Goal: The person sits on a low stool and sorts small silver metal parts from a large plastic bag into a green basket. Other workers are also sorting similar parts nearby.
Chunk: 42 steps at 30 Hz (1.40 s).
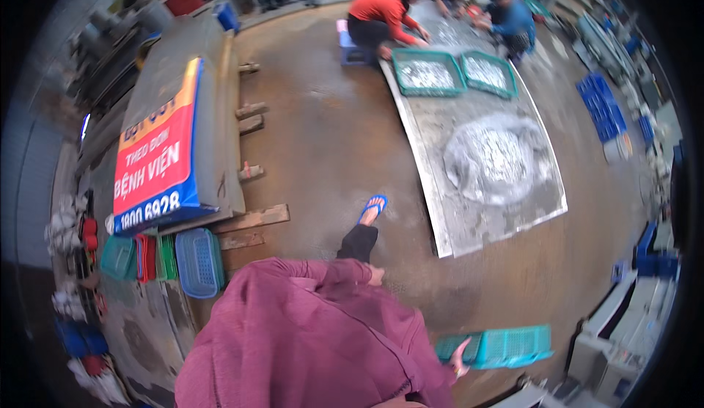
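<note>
My right hand is at the lower right, against the near end of a teal plastic basket. Its fingers appear to grip the basket's edge, though blur hides the exact hold. The basket hangs beside me, tilted on its side. Just past the maroon sleeve, my left hand shows only in small part near my dark trouser leg. Its fingers are too small and blurred to make out, and no object shows in it. One foot in a blue flip-flop is forward on the wet brown floor.
A low grey sheet-topped platform bears a clear plastic bag of shiny pieces and two filled green baskets. Several people crouch around its far end. Left stands a banner-draped stack with protruding planks; blue crates lie right.
</note>
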### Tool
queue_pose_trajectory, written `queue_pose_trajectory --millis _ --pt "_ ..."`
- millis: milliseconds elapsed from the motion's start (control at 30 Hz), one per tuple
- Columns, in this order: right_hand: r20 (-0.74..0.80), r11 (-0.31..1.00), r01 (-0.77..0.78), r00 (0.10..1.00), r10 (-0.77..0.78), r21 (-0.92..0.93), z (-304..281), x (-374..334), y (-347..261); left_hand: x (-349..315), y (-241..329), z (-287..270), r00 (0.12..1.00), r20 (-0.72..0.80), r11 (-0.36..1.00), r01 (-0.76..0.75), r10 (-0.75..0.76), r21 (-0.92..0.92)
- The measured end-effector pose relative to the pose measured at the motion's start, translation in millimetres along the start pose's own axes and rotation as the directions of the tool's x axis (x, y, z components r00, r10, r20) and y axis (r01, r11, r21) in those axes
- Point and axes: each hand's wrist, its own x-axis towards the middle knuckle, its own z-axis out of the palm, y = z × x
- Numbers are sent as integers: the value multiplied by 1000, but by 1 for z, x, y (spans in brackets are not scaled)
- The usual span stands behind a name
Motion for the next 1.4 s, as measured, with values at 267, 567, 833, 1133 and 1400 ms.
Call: queue_pose_trajectory --millis 267,567,833,1133,1400 --pt "-152 995 71 987 -60 67 62 16 126 58 3 -192 976 74 941 -175 204 -291" --pt "-604 984 -95 797 -15 -149 28 0 193 123 -2 -235 752 471 818 -566 462 100" --pt "-684 966 -253 715 146 -59 -1 47 219 139 -9 -350 922 367 982 -67 128 -174" --pt "-604 883 -228 794 -74 -409 32 107 197 157 51 -411 910 389 989 -117 141 -86" --pt "-20 302 31 986 -165 -953 -8 172 190 205 38 -434 896 423 990 -118 138 -72"
